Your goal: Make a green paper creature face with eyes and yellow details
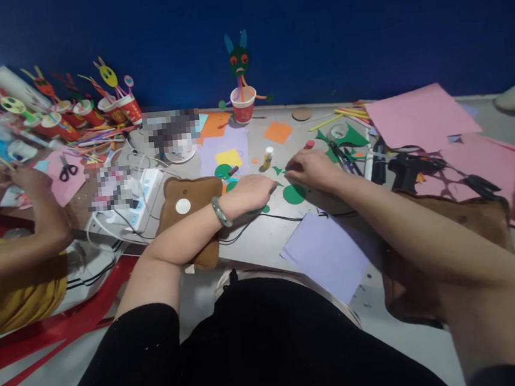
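My left hand [257,193], with a bangle on the wrist, lies low over the table, its fingers pressed together at a small green paper piece [280,184]. Facing it, my right hand [313,167] has its fingers bent in a pinch; what sits in them is too small to make out. A green paper circle [294,194] lies just below the gap between the hands. Above that gap is a green scrap [278,170]. A glue stick [268,157] stands uncapped beyond my left hand, and a red cap [310,144] lies beyond my right.
At the back stands a paper-cup puppet [244,105]. To the right are a tape roll [338,132], a black glue gun [406,171] and pink paper [422,115]. Purple sheets [328,256] overhang the front edge. A power strip [147,193] and another person's hands [31,180] are at left.
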A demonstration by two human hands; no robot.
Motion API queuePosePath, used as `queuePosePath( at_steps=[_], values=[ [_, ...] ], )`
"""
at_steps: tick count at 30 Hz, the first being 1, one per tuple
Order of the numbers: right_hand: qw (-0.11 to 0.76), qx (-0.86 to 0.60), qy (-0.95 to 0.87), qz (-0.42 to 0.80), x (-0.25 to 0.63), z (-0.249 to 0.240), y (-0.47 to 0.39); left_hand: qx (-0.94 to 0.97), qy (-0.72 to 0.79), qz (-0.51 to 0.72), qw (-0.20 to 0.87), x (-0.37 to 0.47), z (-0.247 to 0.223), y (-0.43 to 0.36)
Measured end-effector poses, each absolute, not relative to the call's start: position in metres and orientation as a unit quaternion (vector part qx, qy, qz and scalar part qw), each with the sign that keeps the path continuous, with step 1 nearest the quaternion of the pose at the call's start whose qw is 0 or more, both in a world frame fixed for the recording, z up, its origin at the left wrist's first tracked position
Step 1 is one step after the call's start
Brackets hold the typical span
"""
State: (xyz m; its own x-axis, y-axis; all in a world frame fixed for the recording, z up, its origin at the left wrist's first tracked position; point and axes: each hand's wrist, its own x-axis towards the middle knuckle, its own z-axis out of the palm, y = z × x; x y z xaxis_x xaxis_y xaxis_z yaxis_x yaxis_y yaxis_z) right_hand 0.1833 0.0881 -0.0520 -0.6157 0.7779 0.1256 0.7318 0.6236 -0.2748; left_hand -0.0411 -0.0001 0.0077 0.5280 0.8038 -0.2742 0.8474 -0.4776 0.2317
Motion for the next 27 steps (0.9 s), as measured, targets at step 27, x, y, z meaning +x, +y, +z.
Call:
queuePosePath(
  at_steps=[27],
  values=[
    [-0.057, -0.522, -0.845, 0.101, 0.163, -0.016, 0.079, 0.821, 0.55, 0.011, 0.153, -0.014, -0.018, 0.037]
  ],
)
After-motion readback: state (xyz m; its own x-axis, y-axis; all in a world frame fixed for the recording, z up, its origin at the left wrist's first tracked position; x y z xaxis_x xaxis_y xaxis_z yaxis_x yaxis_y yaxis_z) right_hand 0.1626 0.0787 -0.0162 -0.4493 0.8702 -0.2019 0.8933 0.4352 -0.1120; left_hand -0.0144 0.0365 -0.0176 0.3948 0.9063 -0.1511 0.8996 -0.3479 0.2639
